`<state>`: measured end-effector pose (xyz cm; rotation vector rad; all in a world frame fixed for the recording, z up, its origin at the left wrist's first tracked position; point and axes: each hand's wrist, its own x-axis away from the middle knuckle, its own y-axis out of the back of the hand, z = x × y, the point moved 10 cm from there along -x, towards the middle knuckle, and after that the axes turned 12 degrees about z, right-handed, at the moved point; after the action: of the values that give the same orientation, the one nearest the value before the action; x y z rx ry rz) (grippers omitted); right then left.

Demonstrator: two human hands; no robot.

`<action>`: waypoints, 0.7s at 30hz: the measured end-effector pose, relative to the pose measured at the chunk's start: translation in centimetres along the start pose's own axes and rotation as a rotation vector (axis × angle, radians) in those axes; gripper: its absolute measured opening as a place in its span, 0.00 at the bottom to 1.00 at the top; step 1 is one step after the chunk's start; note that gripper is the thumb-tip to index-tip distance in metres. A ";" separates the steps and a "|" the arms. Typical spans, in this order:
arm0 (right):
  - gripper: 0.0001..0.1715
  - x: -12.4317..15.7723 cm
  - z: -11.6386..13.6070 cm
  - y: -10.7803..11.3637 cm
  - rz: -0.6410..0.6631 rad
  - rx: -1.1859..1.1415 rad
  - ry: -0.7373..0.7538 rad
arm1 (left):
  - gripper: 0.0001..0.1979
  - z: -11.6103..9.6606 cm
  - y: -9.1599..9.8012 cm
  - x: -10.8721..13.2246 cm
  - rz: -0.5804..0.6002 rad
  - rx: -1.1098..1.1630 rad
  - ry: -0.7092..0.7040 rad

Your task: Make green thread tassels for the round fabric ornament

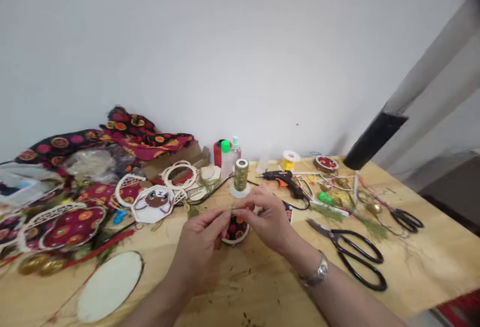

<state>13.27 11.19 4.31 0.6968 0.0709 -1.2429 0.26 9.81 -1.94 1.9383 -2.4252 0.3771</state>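
Both my hands meet at the middle front of the table, fingertips pinched together. Below them shows a small round ornament (235, 230) of dark floral fabric with a pale rim. My left hand (206, 234) is closed at its upper left edge and seems to hold it. My right hand (268, 217), with a bracelet on the wrist, pinches at its top edge. The fingers hide whatever small thing lies between them. Just behind the hands stands a spool of olive-green thread (241, 174).
To the right lie large black-handled scissors (348, 249), a glue gun (283, 181), a yellow spool (288, 161) and smaller scissors (407, 219). Floral fabric (131, 134), wooden cutouts (180, 174) and a white oval disc (110, 286) are at left. A green-capped bottle (226, 159) stands near the wall.
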 end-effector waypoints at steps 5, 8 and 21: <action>0.04 -0.1 -0.5 0.4 -0.028 -0.026 -0.008 | 0.13 -0.6 -0.4 -0.2 0.001 -0.032 -0.019; 0.05 -0.1 -1.0 0.6 -0.050 -0.055 -0.017 | 0.10 -0.8 0.0 -0.1 -0.019 -0.083 -0.038; 0.21 -0.1 -5.0 -0.2 -0.003 -0.330 -0.343 | 0.10 -0.2 0.7 -0.3 -0.066 -0.024 -0.034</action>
<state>14.63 13.80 0.28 0.1941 -0.0073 -1.2997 -0.34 10.24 -1.94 2.0247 -2.3672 0.3139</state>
